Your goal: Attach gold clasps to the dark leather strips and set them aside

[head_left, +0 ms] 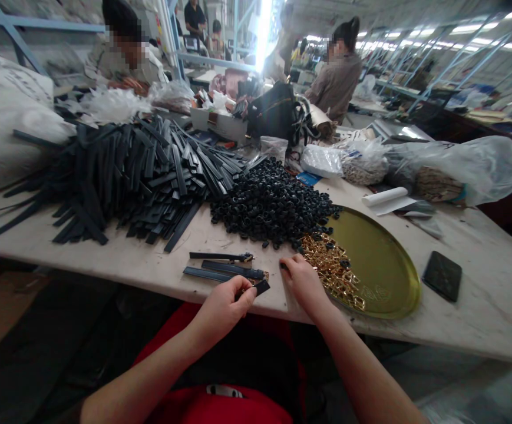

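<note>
My left hand [227, 303] is closed in a pinch around a black strap [262, 287], whose short end sticks out past the fingertips. Just right of it, my right hand [303, 284] hovers low over the table edge, thumb and finger pinching a small black loop [284, 267]. Beyond my left hand lie a few black straps [220, 257] with gold buckles [266, 275] at their right ends. Loose gold buckles [330, 262] are heaped beside my right hand on the left side of a round gold tray [390, 265]. A large pile of black loops [273, 203] sits behind.
A tall heap of black straps [136, 171] covers the left of the table [481, 235]. At right lies a black phone [442, 275]. Plastic bags [468, 162], a white paper roll [386, 197] and a black bag [273, 115] stand farther back. Two people sit across.
</note>
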Demonstrator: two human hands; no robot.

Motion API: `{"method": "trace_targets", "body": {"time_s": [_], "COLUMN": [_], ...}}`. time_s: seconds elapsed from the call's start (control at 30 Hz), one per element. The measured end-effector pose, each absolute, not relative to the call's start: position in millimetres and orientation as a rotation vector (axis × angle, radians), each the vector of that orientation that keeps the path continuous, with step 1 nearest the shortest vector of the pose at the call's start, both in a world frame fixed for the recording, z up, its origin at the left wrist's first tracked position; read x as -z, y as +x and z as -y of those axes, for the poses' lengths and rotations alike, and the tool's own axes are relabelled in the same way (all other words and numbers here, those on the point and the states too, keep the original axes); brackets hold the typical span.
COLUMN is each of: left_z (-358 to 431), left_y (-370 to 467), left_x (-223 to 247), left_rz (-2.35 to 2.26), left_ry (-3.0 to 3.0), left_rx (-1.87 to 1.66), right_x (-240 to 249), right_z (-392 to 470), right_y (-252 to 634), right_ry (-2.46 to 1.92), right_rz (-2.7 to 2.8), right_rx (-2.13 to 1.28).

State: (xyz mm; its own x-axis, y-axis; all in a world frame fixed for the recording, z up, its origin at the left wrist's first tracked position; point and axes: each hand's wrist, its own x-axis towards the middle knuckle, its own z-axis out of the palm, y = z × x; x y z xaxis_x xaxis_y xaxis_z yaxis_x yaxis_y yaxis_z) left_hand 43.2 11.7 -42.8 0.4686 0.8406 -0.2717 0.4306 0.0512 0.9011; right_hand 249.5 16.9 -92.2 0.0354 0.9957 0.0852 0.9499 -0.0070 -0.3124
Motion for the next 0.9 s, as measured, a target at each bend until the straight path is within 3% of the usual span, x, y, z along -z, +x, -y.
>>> {"method": "trace_targets", "body": {"time_s": [0.17, 0.43, 0.73, 0.9], "left_z": [0.2, 6.2, 6.0, -5.0], "left_y": [35.9, 38.8, 31.3, 31.5], "left_x": [41.8, 48.2, 53.1, 46.5], "left_rz": [-1.170, -1.202, -1.092, -1.066], "left_ry": [1.593, 1.507, 1.469, 1.664], "left_rx": [-0.501, -0.753, -0.503, -0.405], "right_x": [88.8, 63.3, 66.3, 69.1], "right_z": [-14.0, 23.1, 35.8, 34.6], "right_y": [254.5, 197.4, 181.8, 184.8], "right_ry": [-1.993, -1.231, -1.276, -1.285], "right_rz": [1.791, 0.851, 0.855, 0.842], "right_rx": [-0.364, -1.386, -1.253, -1.377]}}
